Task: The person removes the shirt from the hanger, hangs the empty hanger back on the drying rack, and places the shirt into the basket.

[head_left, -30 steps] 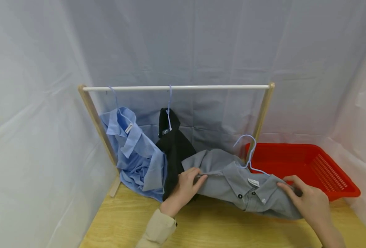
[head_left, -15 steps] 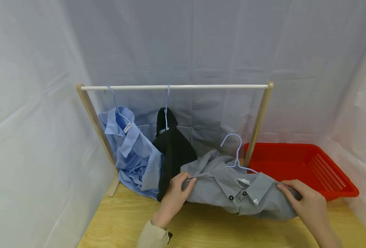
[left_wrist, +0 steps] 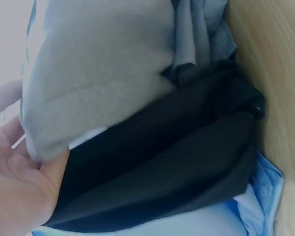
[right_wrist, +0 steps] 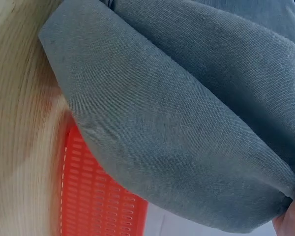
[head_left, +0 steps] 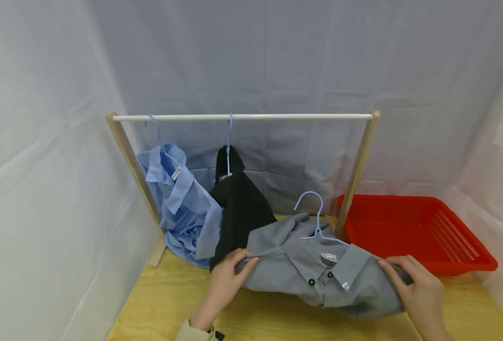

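A grey button-up shirt (head_left: 272,272) is stretched sideways between my two hands, low over the table. My left hand (head_left: 227,279) pinches its left shoulder between thumb and fingers; the left wrist view shows the grey cloth (left_wrist: 103,73) in that grip. At the opposite shoulder my right hand (head_left: 421,289) pinches the fabric, and in the right wrist view only a bit of that hand (right_wrist: 291,221) shows at the edge. A pale blue hanger (head_left: 318,222) sits in the collar with its hook upright, its lower part hidden inside the shirt. A white label and dark buttons show at the neck.
Behind stands a clothes rack with a white rail (head_left: 268,117) and wooden legs. A light blue shirt (head_left: 187,199) and a black garment (head_left: 244,203) hang from it on hangers, at left and middle. A red basket (head_left: 409,203) stands at right on the wooden table (head_left: 157,303).
Both hands have moved left and toward me with the grey shirt. The hanger in its collar has shifted left too, away from the rack's right leg. Both grips stay the same.
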`<state>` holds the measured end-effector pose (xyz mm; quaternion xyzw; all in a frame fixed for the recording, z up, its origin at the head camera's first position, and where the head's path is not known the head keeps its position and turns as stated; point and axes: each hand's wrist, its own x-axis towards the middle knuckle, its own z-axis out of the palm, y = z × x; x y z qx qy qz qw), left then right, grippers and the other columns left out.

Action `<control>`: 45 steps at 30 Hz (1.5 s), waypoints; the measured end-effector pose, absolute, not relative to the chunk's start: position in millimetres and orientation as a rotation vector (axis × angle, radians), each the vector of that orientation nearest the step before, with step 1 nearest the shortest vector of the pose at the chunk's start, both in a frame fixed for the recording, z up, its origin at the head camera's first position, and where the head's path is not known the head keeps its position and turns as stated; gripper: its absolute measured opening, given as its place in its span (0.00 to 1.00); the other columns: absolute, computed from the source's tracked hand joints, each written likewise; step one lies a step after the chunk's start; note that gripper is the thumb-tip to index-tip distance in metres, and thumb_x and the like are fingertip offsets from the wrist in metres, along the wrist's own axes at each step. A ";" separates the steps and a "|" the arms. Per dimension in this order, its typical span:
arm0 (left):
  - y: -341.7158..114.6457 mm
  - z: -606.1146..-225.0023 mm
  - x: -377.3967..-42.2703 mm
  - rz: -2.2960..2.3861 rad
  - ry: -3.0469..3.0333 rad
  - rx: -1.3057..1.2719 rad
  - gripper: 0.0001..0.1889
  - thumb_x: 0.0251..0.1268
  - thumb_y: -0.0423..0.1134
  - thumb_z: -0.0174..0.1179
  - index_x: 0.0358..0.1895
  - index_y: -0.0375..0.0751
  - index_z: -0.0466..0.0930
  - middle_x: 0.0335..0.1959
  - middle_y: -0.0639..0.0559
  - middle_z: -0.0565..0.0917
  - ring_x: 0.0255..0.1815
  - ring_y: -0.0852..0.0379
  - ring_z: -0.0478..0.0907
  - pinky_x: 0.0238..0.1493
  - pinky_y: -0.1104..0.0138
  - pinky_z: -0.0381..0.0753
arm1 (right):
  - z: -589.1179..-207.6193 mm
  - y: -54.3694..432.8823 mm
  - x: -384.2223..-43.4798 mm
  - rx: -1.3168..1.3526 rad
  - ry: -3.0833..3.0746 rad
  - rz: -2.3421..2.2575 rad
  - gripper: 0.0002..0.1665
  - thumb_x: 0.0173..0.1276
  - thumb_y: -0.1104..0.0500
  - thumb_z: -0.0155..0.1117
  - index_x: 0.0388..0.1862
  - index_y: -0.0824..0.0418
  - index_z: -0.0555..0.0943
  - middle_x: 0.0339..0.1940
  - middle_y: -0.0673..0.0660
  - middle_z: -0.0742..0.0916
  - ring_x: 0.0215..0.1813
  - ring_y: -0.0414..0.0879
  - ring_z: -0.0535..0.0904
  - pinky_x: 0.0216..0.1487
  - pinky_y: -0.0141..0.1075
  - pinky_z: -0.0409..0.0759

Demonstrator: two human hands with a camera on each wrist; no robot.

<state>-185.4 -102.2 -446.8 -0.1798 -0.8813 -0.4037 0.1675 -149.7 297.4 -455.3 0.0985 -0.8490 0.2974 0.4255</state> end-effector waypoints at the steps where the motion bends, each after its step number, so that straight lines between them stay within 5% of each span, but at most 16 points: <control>1: -104.7 -448.7 -185.0 -1.136 -2.483 -0.514 0.07 0.72 0.50 0.62 0.34 0.56 0.82 0.31 0.66 0.76 0.29 0.68 0.72 0.32 0.70 0.74 | -455.8 297.3 -148.2 0.237 -2.116 0.751 0.15 0.49 0.72 0.80 0.32 0.58 0.87 0.29 0.51 0.86 0.41 0.13 0.72 0.50 0.10 0.65; 6: -116.8 -454.9 -183.9 -1.162 -2.370 -0.544 0.05 0.72 0.43 0.63 0.35 0.55 0.83 0.32 0.67 0.79 0.31 0.69 0.76 0.35 0.68 0.79 | -456.7 298.6 -142.4 0.238 -2.061 0.816 0.15 0.50 0.75 0.78 0.33 0.60 0.87 0.29 0.51 0.86 0.41 0.15 0.74 0.52 0.11 0.67; 12: -122.3 -455.8 -181.3 -1.107 -2.397 -0.640 0.08 0.74 0.38 0.60 0.34 0.54 0.81 0.18 0.69 0.61 0.17 0.73 0.57 0.22 0.74 0.63 | -457.1 299.5 -141.4 0.242 -2.065 0.814 0.15 0.49 0.74 0.80 0.32 0.60 0.87 0.28 0.51 0.87 0.41 0.13 0.74 0.52 0.11 0.67; 22: -123.8 -462.0 -182.1 -1.063 -2.297 -0.731 0.06 0.69 0.33 0.64 0.35 0.50 0.84 0.16 0.68 0.62 0.16 0.76 0.55 0.20 0.81 0.59 | -462.5 294.6 -143.7 0.162 -2.111 0.819 0.15 0.49 0.72 0.81 0.31 0.57 0.87 0.28 0.45 0.88 0.38 0.11 0.73 0.48 0.10 0.67; 35: -115.0 -452.3 -177.7 -0.925 -2.284 -0.807 0.06 0.69 0.31 0.64 0.34 0.47 0.82 0.17 0.66 0.65 0.17 0.76 0.57 0.21 0.80 0.61 | -462.4 291.1 -147.9 0.155 -2.075 0.783 0.17 0.46 0.72 0.82 0.31 0.55 0.88 0.27 0.47 0.88 0.36 0.12 0.73 0.46 0.10 0.67; 42: -97.2 -450.0 -177.1 -0.575 -2.277 -0.741 0.07 0.64 0.34 0.68 0.35 0.45 0.78 0.20 0.55 0.76 0.17 0.58 0.75 0.20 0.63 0.73 | -463.7 284.9 -151.1 0.180 -2.061 0.785 0.14 0.48 0.71 0.82 0.31 0.57 0.88 0.28 0.50 0.89 0.39 0.11 0.73 0.46 0.11 0.67; 45: -85.4 -450.0 -176.9 -0.503 -2.289 -0.741 0.06 0.65 0.35 0.67 0.38 0.44 0.77 0.19 0.54 0.75 0.18 0.56 0.77 0.17 0.64 0.71 | -464.3 281.0 -151.8 0.191 -2.060 0.801 0.14 0.48 0.72 0.81 0.31 0.58 0.87 0.27 0.51 0.88 0.40 0.11 0.73 0.47 0.11 0.67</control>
